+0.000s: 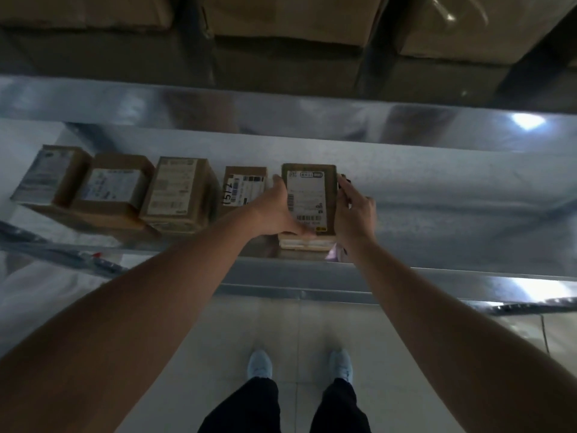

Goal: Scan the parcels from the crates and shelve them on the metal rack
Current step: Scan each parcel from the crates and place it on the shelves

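While both hands clasp it, the rectangular cardboard parcel (pixel 310 195) meets smooth steel.

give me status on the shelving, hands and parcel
Left hand and right hand both grip the labelled parcel, set at the right end of the row on the metal shelf. Neighbour parcel marked 1512 close on its left; nothing blocking.

Pale tiled floor (pixel 290 323) below, large cardboard cartons (pixel 281 23) stacked overhead
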A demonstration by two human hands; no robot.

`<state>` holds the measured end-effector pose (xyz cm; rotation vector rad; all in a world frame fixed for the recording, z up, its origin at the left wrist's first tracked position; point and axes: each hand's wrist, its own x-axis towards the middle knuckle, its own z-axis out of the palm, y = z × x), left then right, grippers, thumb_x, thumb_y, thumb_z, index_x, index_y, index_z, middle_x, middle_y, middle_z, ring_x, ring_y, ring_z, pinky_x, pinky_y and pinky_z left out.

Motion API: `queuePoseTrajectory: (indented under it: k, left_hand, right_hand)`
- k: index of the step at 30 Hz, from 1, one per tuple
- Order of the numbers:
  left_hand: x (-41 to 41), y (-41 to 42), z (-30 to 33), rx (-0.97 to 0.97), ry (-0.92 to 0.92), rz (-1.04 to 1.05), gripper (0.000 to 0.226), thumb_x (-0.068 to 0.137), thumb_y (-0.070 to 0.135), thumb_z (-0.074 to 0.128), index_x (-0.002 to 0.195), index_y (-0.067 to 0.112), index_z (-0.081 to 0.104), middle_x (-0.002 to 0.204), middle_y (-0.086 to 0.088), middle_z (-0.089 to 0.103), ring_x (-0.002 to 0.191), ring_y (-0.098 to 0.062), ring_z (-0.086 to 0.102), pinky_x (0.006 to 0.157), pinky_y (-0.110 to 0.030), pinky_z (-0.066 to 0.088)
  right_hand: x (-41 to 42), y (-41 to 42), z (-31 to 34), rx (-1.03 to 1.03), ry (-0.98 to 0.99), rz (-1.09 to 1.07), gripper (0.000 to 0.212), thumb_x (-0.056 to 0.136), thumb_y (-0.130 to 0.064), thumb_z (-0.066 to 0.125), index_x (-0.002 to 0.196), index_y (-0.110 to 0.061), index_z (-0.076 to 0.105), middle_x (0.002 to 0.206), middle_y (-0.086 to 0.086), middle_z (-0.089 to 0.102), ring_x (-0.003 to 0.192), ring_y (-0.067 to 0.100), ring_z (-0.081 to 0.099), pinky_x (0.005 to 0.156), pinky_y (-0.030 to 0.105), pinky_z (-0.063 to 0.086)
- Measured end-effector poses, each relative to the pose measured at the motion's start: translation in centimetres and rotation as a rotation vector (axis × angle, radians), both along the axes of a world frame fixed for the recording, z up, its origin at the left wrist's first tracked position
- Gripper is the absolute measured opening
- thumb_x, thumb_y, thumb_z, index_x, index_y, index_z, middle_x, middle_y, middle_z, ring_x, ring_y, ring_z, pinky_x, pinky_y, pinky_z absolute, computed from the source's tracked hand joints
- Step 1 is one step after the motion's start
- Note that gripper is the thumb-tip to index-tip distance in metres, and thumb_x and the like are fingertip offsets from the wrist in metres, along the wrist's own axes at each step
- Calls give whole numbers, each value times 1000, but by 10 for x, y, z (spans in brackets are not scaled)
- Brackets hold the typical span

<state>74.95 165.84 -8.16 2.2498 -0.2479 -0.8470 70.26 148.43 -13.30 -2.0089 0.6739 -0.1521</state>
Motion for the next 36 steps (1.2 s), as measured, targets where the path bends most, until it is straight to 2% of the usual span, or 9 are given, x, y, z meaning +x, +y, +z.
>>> queuePoseTrajectory:
  k: [3,7,13,17,19,20,23,27,36]
  left_hand:
    - [8,1,4,68,8,-10,138,59,36,103,162,8,15,139,-3,55,135,-26,51,117,-49,46]
    - [11,2,7,111,20,-24,130,59,34,104,158,9,24,135,0,58,132,-25,53,115,-45,47]
    - [8,-1,19,135,-19,-4,127,65,35,101,159,6,21,136,-5,59,131,-26,56,112,-50,51]
    - [5,2,38,106,-156,-34,99,91,39,82,160,6,20,131,-8,66,111,-21,68,85,-34,63]
    - [1,3,50,111,-267,-70,83,98,35,75,159,9,25,130,-9,66,104,-18,69,68,-23,58]
    - [-2,2,58,112,-309,-95,79,99,33,73,160,11,26,133,-11,64,106,-19,68,67,-21,55]
    - [-15,-2,82,143,-411,-197,85,103,34,68,167,11,17,147,-14,53,126,-28,60,91,-35,56]
    - [-38,-11,117,211,-557,-352,79,106,32,60,168,9,16,166,-18,33,148,-35,41,117,-48,42]
    - [-111,-71,168,259,-794,-560,66,109,38,53,166,16,28,170,-7,32,148,-31,43,117,-47,41]
  right_hand:
    - [7,1,-3,11,9,19,39,112,-46,43,148,-44,60,122,13,61,100,30,71,85,43,64]
    - [8,2,-6,-21,16,10,39,112,-47,42,148,-47,59,119,8,57,98,26,67,85,43,63]
    - [1,-8,6,-71,22,-47,43,110,-44,49,152,-53,48,116,0,45,99,23,57,83,35,46]
    - [-16,-16,32,-177,38,-6,48,110,-42,52,156,-52,42,119,3,45,101,28,58,80,37,50]
    - [-29,-16,49,-256,65,42,47,111,-43,49,156,-50,40,122,7,46,104,32,58,84,41,53]
    - [-36,-16,59,-294,82,65,46,111,-43,48,156,-49,40,124,8,46,106,34,57,83,41,51]
    - [-59,-14,89,-426,127,147,45,112,-43,45,156,-45,39,132,12,44,113,37,52,88,45,48]
    - [-94,-15,127,-612,165,208,44,113,-41,42,157,-44,36,139,16,42,119,42,50,97,56,51]
    - [-193,-65,181,-787,163,123,44,112,-44,41,156,-48,38,142,12,46,119,44,47,93,53,46]
